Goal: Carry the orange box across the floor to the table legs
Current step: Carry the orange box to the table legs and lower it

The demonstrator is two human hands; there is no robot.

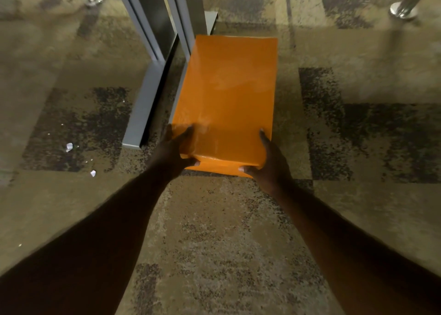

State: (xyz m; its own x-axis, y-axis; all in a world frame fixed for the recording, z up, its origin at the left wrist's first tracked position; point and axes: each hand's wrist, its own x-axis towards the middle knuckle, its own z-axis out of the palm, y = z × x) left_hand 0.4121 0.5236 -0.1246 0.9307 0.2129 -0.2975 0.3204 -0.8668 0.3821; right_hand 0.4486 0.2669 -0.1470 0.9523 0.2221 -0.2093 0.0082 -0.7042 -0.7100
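Both hands, left hand and right hand, grasp the glossy rectangular orange box (near end), beside the grey metal table leg on patterned carpet.

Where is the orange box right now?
The orange box sits mid-frame, held at its near end by both hands, just right of the grey table leg.

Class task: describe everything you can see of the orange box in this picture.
The orange box is a long, plain rectangular block with a glossy, smooth skin and slight ripples. It points away from the viewer, beside the grey table leg, above patterned carpet. The left hand and right hand grip its near corners, thumbs on the near end face.
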